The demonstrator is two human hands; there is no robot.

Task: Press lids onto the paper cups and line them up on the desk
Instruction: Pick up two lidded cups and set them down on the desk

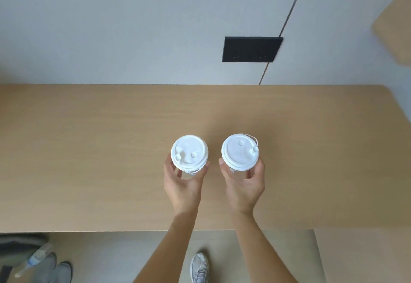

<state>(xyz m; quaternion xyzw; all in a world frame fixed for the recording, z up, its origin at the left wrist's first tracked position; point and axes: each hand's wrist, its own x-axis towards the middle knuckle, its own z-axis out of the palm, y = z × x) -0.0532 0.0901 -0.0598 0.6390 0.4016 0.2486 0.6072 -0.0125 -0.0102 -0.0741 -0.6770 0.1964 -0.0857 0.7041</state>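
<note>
Two lidded paper cups, the left cup (189, 154) and the right cup (240, 152), are standing side by side but apart on the wooden surface (89, 149). The left hand (183, 180) and right hand (243, 181) are each curling around a cup's body. Lids appear seated, so lining up is in hand; next comes evening their row and letting go.

Looks like an office: long pale wood-grain desk (89, 149) against a plain grey panelled wall (111, 27) with a black rectangular socket plate (251, 49).
</note>
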